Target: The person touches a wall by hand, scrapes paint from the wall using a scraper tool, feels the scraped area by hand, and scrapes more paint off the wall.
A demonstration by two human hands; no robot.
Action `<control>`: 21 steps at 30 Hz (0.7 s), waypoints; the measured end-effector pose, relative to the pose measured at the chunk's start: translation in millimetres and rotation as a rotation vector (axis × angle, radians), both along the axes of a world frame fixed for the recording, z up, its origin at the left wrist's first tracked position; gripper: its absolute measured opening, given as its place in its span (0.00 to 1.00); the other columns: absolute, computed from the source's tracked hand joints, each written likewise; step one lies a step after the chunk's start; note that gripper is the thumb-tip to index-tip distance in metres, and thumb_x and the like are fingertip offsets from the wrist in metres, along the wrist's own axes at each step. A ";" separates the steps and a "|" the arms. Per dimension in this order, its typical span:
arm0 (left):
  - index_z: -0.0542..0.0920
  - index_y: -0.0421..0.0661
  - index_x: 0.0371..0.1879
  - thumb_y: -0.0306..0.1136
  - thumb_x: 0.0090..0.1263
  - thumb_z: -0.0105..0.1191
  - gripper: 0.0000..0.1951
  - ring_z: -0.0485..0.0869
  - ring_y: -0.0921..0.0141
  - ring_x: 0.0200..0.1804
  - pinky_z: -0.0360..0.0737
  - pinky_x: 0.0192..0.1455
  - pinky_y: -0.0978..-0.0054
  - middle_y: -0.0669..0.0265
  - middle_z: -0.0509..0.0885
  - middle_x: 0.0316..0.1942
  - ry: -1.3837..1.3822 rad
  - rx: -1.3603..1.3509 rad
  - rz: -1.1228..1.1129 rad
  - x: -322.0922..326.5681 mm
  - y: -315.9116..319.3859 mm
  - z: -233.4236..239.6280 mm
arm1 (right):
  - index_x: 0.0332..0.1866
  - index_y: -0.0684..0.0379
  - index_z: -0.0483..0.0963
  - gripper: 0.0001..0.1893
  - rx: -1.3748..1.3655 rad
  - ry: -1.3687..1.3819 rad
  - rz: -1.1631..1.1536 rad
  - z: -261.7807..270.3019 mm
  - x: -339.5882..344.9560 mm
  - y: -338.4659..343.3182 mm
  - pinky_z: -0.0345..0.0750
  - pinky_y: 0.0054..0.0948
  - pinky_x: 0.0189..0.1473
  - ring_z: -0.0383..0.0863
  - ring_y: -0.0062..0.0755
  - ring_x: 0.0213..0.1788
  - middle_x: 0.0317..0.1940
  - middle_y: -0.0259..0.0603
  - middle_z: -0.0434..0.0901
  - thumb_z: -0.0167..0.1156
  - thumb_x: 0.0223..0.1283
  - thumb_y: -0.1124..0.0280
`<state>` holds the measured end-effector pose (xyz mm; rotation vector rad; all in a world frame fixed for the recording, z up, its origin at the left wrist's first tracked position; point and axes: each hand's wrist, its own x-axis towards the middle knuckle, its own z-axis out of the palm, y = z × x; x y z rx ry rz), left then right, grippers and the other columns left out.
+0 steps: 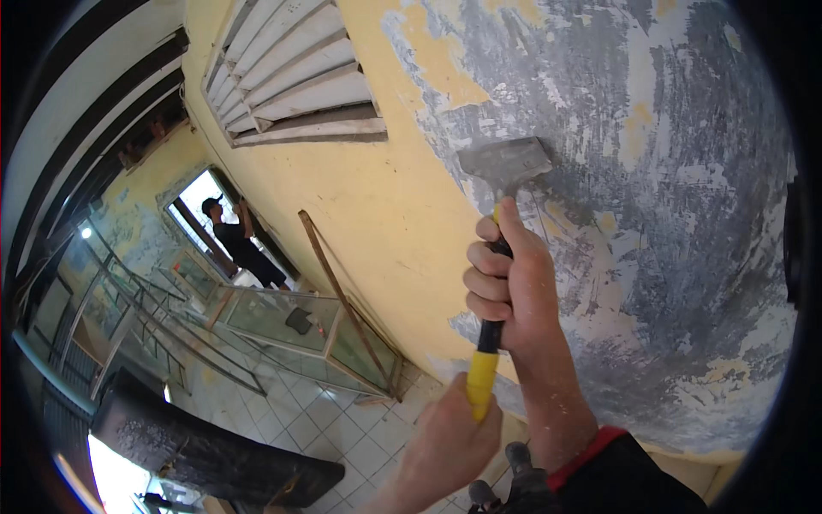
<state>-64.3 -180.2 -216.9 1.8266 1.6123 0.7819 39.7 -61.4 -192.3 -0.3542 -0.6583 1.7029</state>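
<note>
A wide-bladed scraper [505, 160] with a black and yellow handle lies with its metal blade against the wall [681, 212], whose paint is partly scraped off, leaving grey and whitish patches. My right hand [519, 270] is wrapped around the upper handle just below the blade, thumb pointing up along it. Lower down, my left hand [453, 430] grips the yellow end of the same handle. Yellow paint [359, 212] still covers the wall to the left of the blade.
A louvred wooden vent [302, 77] is set high in the wall. A glass display case [282, 321] and a leaning wooden strip [347, 302] stand along the wall. A dark padded object [212, 443] is at lower left. Another person [237, 241] stands by the far doorway.
</note>
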 end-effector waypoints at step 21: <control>0.75 0.35 0.47 0.36 0.67 0.54 0.17 0.85 0.60 0.37 0.80 0.42 0.61 0.53 0.83 0.31 -0.199 -0.290 0.073 -7.4 23.9 29.8 | 0.31 0.51 0.62 0.20 0.094 -0.030 -0.064 33.5 -10.9 23.2 0.42 0.18 0.11 0.45 0.10 0.11 0.14 0.19 0.51 0.45 0.74 0.48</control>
